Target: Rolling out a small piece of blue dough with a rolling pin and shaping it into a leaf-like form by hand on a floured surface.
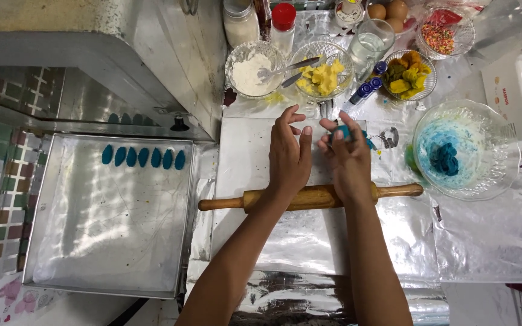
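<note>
wooden rolling pin [309, 197], metal baking tray [61, 253], bowl of flour [250, 72], bowl of yellow dough [324, 75], eggs [388, 11]

Foil is covering the whole worktop [484, 241], crinkling and catching the light. A metal baking tray [49, 241] is sitting at the left of it. A wooden rolling pin [309, 197] is lying crosswise over the flat foil-wrapped board [297, 241] in the middle. To the right, a large glass bowl [502, 151] smeared with blue is standing on the foil. Along the back edge, a bowl of white powder [252, 70], a bowl of yellow chunks [323, 71], a drinking glass [371, 43], a small dish of mixed-colour pieces [410, 75] and a dish of sprinkles [442, 33] are lining up, with small blue-capped bottles [367, 90] lying between them.
</note>
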